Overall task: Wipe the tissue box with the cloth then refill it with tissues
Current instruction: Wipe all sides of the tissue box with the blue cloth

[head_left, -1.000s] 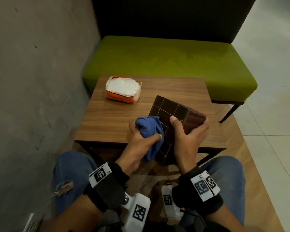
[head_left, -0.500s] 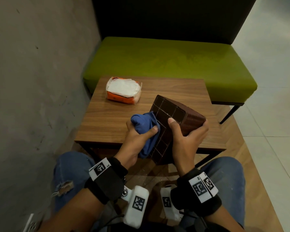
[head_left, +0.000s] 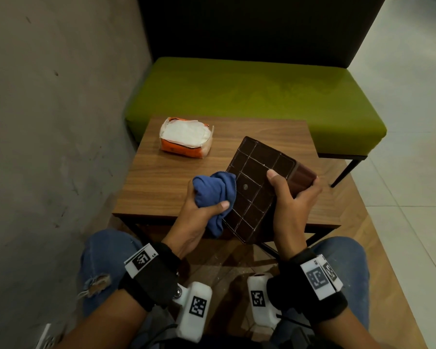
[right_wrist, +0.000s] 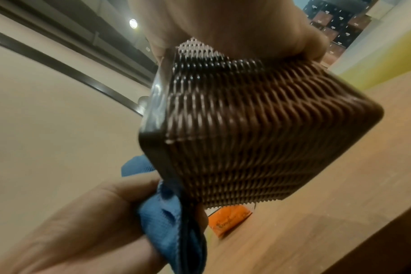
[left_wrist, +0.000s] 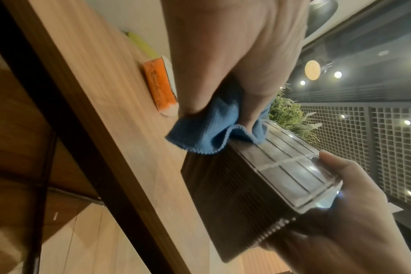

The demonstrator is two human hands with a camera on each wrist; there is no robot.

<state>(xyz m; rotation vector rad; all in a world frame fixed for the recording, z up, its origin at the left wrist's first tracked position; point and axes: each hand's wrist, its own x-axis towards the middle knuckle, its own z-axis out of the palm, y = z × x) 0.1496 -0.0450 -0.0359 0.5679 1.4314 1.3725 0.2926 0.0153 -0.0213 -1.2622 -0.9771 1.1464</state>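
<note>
Tissue box [head_left: 259, 190], a dark brown plastic one with woven-pattern ribbed sides and a flat gridded panel, is held tilted above the near edge of the brown wooden desk [head_left: 166, 177], its gridded face turned up toward the person, probably so the cloth can reach it while the box stays off the desktop.

Starting at the far left corner of the desk, an opened orange plastic pack of white tissues [head_left: 186, 138] lies flat, well apart from the box; it seems set aside there for the refill, which has not begun. Next, the left hand [head_left: 199, 217] has its fingers [left_wrist: 251, 103] curled round a bunched blue microfibre cloth [head_left: 214, 195], pressing the wad against the left edge of the gridded panel. To the right, the right hand [head_left: 292, 205] clamps the box, thumb on the gridded face and the other fingers wrapped round the ribbed far side, which steadies it against the rubbing.

Whether the gridded face is the box's base or its lid I cannot tell, and no tissue slot shows in any view. The box's interior is hidden, so how empty it is stays unknown. Both wrist views are blurred. Behind the desk stands a green padded bench [head_left: 237, 91].
</note>
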